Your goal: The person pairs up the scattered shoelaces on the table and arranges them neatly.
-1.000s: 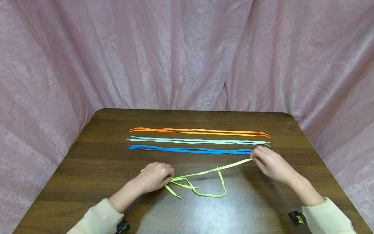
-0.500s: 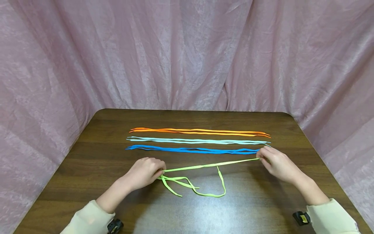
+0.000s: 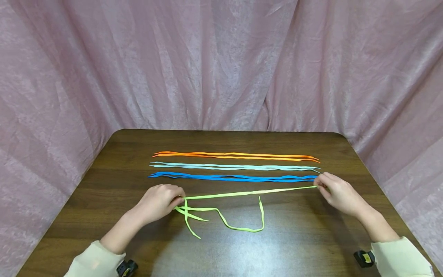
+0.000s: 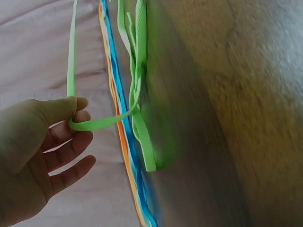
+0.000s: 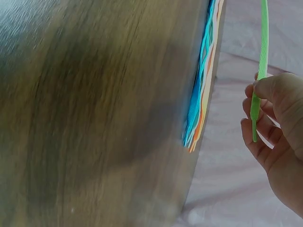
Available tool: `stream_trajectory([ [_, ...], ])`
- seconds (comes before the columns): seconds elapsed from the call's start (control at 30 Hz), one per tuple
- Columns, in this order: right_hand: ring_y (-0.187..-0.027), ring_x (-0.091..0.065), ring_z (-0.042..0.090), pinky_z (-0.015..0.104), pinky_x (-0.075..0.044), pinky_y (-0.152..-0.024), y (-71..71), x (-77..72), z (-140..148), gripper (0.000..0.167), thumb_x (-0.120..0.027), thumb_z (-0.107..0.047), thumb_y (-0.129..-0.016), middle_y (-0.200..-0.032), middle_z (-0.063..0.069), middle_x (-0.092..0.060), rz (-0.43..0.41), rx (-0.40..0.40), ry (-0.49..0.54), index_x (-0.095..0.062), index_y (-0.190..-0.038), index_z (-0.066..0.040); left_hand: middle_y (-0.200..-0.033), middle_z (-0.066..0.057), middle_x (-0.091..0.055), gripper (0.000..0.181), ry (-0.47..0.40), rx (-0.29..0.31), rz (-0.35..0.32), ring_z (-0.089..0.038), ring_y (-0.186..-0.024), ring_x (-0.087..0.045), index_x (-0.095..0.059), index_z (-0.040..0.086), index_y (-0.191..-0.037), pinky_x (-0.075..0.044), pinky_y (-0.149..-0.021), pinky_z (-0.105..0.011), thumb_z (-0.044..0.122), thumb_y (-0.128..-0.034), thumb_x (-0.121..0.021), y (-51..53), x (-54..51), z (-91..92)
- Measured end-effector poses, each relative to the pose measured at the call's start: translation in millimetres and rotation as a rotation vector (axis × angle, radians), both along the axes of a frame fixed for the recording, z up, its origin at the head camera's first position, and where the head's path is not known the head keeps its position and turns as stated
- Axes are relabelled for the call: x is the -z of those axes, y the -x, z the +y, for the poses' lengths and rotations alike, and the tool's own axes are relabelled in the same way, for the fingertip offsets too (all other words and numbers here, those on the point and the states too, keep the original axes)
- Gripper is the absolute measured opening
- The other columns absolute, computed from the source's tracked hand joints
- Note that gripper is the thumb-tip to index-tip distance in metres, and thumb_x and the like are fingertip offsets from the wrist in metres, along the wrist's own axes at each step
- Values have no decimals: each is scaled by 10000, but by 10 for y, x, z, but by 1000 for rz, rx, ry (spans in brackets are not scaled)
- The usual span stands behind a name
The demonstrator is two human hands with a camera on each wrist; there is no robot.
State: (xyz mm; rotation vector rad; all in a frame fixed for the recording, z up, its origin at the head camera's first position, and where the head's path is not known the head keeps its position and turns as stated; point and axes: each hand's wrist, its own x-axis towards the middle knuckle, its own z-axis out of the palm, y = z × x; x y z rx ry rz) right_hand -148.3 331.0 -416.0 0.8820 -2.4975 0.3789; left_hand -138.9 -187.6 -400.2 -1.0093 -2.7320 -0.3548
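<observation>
A lime-green shoelace [image 3: 242,194] stretches nearly straight between the two hands, raised off the table. My left hand [image 3: 160,201] pinches it between thumb and forefinger; in the left wrist view the lace [image 4: 97,124] bends round the fingertip and runs down to a green bunch [image 4: 137,90]. My right hand [image 3: 340,193] pinches the other end, and the tipped end of the lace [image 5: 255,106] pokes out below the thumb in the right wrist view. Loose green lengths [image 3: 228,225] lie on the table below the taut lace, partly hidden under my left hand.
Behind the hands, orange laces [image 3: 235,155], pale aqua laces [image 3: 235,167] and blue laces [image 3: 235,178] lie in parallel rows across the brown wooden table [image 3: 277,246]. The right fingers are near the blue laces' right end. A pink curtain [image 3: 221,65] hangs behind the table.
My left hand has moved left and slightly away from me; my right hand has moved right. The green lace between them has grown longer and tauter, and the loose green lengths have shifted left.
</observation>
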Motion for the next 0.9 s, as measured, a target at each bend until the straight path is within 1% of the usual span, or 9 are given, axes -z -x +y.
stream_trajectory([
  [0.17,-687,-436,11,149,-350,-595,10,24,59,339,-703,120,-634,-770,-111,-512,7,13,2,-563,-817,-129,-723,164,-576,101,6,-25,5,-10,-624,-490,-646,207,-771,-404,-544,-203,119,-801,-686,6,-12,-84],
  [0.33,-683,-435,6,158,-351,-596,16,66,112,339,-690,117,-632,-763,-131,-492,6,28,7,-557,-806,-141,-758,151,-589,78,20,-56,-5,-23,-649,-510,-660,206,-803,-425,-560,-228,130,-816,-669,33,8,-186],
  [0.5,-679,-429,-2,162,-349,-595,24,107,165,330,-677,113,-629,-752,-133,-482,4,34,2,-557,-803,-140,-743,162,-569,82,14,-99,-19,-20,-635,-496,-657,208,-793,-409,-537,-240,133,-804,-687,78,35,-308],
  [0.57,-678,-430,-2,162,-348,-595,24,116,177,331,-674,113,-629,-749,-130,-483,0,37,1,-553,-800,-143,-744,153,-575,70,9,-113,-26,-30,-636,-513,-663,198,-797,-413,-533,-252,141,-796,-704,96,48,-358],
  [0.73,-671,-428,-4,150,-336,-589,19,120,195,324,-676,105,-639,-741,-124,-487,-26,58,-12,-551,-798,-148,-795,103,-634,42,0,-150,-38,-111,-708,-617,-690,156,-835,-474,-567,-325,142,-798,-702,146,94,-494],
  [0.9,-662,-422,-5,137,-324,-575,2,126,219,317,-684,101,-646,-743,-124,-485,-44,78,-26,-561,-808,-141,-840,56,-666,42,-15,-197,-70,-185,-750,-650,-696,155,-855,-497,-596,-393,139,-823,-675,204,158,-653],
])
